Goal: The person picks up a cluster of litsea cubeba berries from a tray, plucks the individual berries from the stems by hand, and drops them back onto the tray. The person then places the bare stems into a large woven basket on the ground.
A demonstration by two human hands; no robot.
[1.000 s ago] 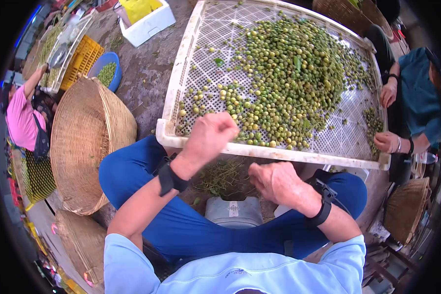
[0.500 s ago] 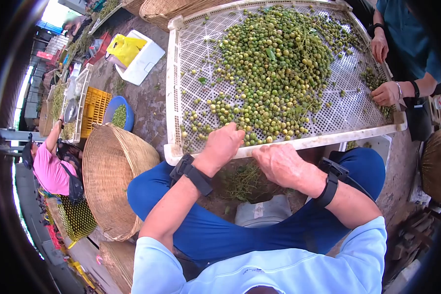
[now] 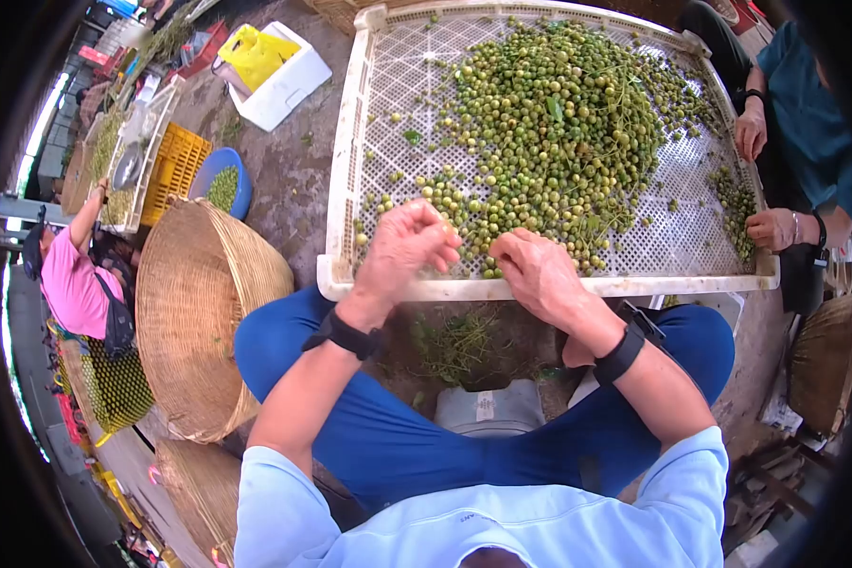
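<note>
- Left hand (image 3: 402, 248): over the near edge of the tray (image 3: 346, 180), fingers curled in loosely, tips close together beside a few loose green fruits; whether a fruit is pinched between them cannot be told.
- Right hand (image 3: 538, 273): palm down on the near part of the tray, fingers bent and resting at the front edge of the fruit pile (image 3: 559, 123); contents of the grip hidden under the hand, so the hold cannot be told.
- Both hands near each other, not touching, with black wrist bands (image 3: 344, 333) on both forearms.
- Fruit pile: small round green and yellow-green fruits with stems and a few leaves, heaped in the middle and far right of the white perforated tray; scattered single fruits on the left part.
- Tray: in front of the knees, near rim above the blue trousers (image 3: 369, 435).
- Stem scraps (image 3: 454, 343): on the ground between the legs, below the tray rim.
- Woven basket (image 3: 199, 312): lying just left of the left knee.
- Blue bowl (image 3: 223, 186) with green fruits: beyond the basket, beside a yellow crate (image 3: 175, 170).
- White box (image 3: 284, 74): on the ground left of the far tray corner.
- Another person's hands (image 3: 772, 227): at the right edge of the tray, on a small heap of fruits.
- Person in a pink shirt (image 3: 71, 284): far left, well apart.
</note>
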